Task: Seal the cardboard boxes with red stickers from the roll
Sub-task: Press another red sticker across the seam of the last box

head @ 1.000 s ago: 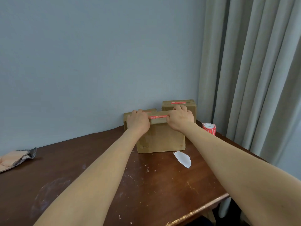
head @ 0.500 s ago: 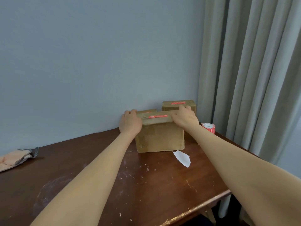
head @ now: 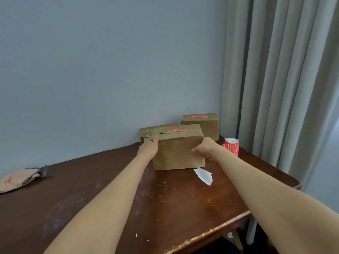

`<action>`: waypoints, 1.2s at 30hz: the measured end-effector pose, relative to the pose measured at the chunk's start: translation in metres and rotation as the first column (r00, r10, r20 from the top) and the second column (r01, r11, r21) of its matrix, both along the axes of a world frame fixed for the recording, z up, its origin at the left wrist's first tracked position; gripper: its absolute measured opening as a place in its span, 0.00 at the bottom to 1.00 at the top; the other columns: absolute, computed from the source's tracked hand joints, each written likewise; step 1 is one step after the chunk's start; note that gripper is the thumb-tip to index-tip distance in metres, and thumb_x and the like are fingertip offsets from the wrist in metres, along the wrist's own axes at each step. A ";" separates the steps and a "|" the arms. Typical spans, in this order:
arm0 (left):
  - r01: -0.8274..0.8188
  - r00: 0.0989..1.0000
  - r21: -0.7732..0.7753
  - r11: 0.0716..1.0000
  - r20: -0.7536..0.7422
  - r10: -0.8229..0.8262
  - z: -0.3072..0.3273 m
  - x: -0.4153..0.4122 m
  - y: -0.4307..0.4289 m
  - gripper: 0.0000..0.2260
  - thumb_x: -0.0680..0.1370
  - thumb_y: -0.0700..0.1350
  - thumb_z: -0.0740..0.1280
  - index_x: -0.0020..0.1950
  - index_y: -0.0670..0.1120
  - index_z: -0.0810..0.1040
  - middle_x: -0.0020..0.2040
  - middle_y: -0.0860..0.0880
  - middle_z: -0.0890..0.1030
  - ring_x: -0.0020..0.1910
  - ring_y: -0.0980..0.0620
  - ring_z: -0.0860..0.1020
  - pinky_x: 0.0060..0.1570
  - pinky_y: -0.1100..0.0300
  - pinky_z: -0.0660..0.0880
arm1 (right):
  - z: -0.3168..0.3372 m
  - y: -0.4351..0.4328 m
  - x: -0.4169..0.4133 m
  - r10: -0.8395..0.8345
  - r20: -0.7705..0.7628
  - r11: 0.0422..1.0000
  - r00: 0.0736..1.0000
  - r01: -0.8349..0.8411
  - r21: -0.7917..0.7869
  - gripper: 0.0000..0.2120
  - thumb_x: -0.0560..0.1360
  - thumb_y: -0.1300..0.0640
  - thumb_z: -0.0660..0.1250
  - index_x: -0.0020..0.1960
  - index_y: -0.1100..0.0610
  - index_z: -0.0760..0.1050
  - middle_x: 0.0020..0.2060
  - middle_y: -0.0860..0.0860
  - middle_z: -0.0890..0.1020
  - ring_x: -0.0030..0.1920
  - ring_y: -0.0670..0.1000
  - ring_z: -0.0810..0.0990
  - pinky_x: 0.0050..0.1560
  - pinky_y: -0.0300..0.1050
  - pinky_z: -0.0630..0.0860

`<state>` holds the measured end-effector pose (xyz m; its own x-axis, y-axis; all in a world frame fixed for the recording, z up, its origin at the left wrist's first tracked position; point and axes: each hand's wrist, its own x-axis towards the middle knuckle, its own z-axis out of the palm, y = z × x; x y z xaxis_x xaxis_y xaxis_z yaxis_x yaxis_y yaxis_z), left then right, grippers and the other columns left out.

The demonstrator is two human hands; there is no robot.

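Both grip box | left hand left edge | right hand right edge

3 tan-brown cardboard boxes, plain: front box, right rear box, left rear box. Red sticker strip, white print, on front box; another red sticker on right rear box. Red-and-white sticker roll, white core. Dark red-brown wooden table, pale scuffs. White paper scrap. Peach cloth, grey trim.
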<state>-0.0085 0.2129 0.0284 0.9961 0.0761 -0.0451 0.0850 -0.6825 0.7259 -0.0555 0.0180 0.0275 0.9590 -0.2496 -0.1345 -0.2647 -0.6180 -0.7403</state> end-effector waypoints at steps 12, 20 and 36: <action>-0.023 0.993 -0.387 0.922 0.098 0.066 0.047 0.009 0.006 0.22 0.79 0.57 0.55 0.63 0.43 0.73 0.57 0.46 0.77 0.57 0.44 0.76 0.61 0.48 0.72 | 0.037 -0.001 0.015 -0.215 0.234 0.878 0.948 0.082 0.472 0.17 0.73 0.56 0.70 0.60 0.58 0.78 0.56 0.54 0.81 0.54 0.54 0.80 0.59 0.51 0.77; -0.034 0.985 -0.511 0.859 0.126 0.114 0.063 0.010 0.005 0.14 0.77 0.56 0.57 0.43 0.47 0.72 0.49 0.46 0.77 0.51 0.45 0.77 0.56 0.52 0.73 | 0.053 0.004 0.013 -0.298 0.251 0.740 0.921 0.057 0.670 0.31 0.72 0.49 0.72 0.72 0.57 0.68 0.67 0.54 0.74 0.65 0.57 0.73 0.67 0.53 0.71; -0.057 0.975 -0.519 0.853 0.155 0.160 0.074 0.012 0.005 0.12 0.79 0.49 0.59 0.38 0.47 0.67 0.39 0.50 0.71 0.35 0.53 0.69 0.38 0.58 0.67 | 0.053 0.003 0.026 -0.417 0.221 0.695 0.881 0.153 0.703 0.18 0.73 0.47 0.68 0.55 0.60 0.76 0.48 0.54 0.80 0.50 0.57 0.79 0.53 0.49 0.77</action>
<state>0.0036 0.2180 0.1028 0.9764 0.2015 0.0774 -0.0347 -0.2072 0.9777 -0.0295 0.0206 0.0808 0.8672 -0.4950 -0.0545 0.0028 0.1144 -0.9934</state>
